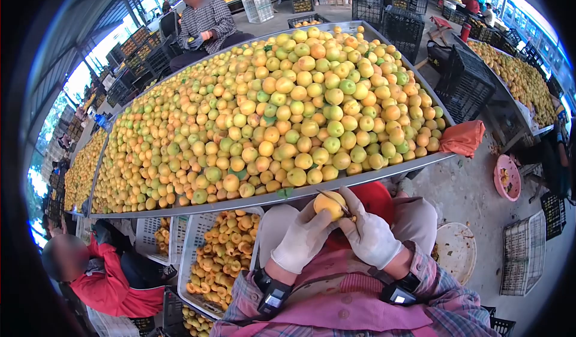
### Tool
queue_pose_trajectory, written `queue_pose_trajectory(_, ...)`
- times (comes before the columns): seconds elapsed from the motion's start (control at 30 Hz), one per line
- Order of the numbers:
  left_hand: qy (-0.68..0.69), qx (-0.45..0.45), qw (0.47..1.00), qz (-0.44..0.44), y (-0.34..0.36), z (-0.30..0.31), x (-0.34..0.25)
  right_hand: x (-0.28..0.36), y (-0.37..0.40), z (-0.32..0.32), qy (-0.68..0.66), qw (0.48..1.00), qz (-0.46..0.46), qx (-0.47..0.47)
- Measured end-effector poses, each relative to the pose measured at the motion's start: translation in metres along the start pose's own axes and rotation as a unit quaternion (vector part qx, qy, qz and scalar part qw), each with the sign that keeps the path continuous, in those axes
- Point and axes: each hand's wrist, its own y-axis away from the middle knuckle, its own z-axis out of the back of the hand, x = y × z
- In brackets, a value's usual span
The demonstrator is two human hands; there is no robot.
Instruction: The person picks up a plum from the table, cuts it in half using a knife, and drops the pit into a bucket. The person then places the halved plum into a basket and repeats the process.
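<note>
Above my lap, my left hand, in a pale glove, is closed around a yellow apricot. My right hand, gloved too, is shut on a small knife, whose thin dark blade lies against the fruit. The knife's handle is mostly hidden by the fingers. Just beyond both hands runs the metal rim of a table heaped with whole apricots, yellow, orange and some green. A red container shows partly behind my right hand.
To my left stands a white crate of halved apricots. A person in red sits at lower left; another person sits across the table. An orange cloth hangs at the right corner. A white lid-like disc lies at right.
</note>
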Motion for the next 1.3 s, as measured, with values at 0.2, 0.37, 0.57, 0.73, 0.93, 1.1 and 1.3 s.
queue_pose_trajectory(0.2, -0.329, 0.020, 0.943, -0.032, -0.001, 0.006, -0.016, -0.006, 0.001, -0.002, 0.016, 1.000, -0.004, 0.018)
queue_pose_trajectory(0.37, -0.027, 0.003, 0.999, -0.047, -0.004, -0.006, 0.007, -0.002, 0.000, -0.009, -0.014, 0.995, 0.051, -0.080)
queue_pose_trajectory(0.57, -0.460, -0.017, 0.879, -0.126, -0.002, -0.021, -0.033, -0.011, -0.006, 0.003, 0.026, 0.994, 0.093, -0.046)
queue_pose_trajectory(0.73, -0.330, -0.010, 0.937, -0.111, -0.007, -0.007, -0.008, -0.012, -0.007, -0.007, -0.005, 0.993, 0.082, -0.079)
queue_pose_trajectory(0.93, -0.212, -0.056, 0.971, -0.095, -0.009, -0.017, -0.006, -0.012, -0.009, -0.003, 0.015, 0.992, 0.089, -0.091)
queue_pose_trajectory(1.1, -0.449, -0.042, 0.879, -0.158, -0.007, -0.026, -0.021, -0.025, -0.013, -0.010, 0.006, 0.980, 0.147, -0.132)
queue_pose_trajectory(1.3, -0.013, -0.067, 0.996, -0.060, -0.016, -0.018, 0.010, -0.018, -0.010, -0.008, 0.017, 0.991, 0.082, -0.102)
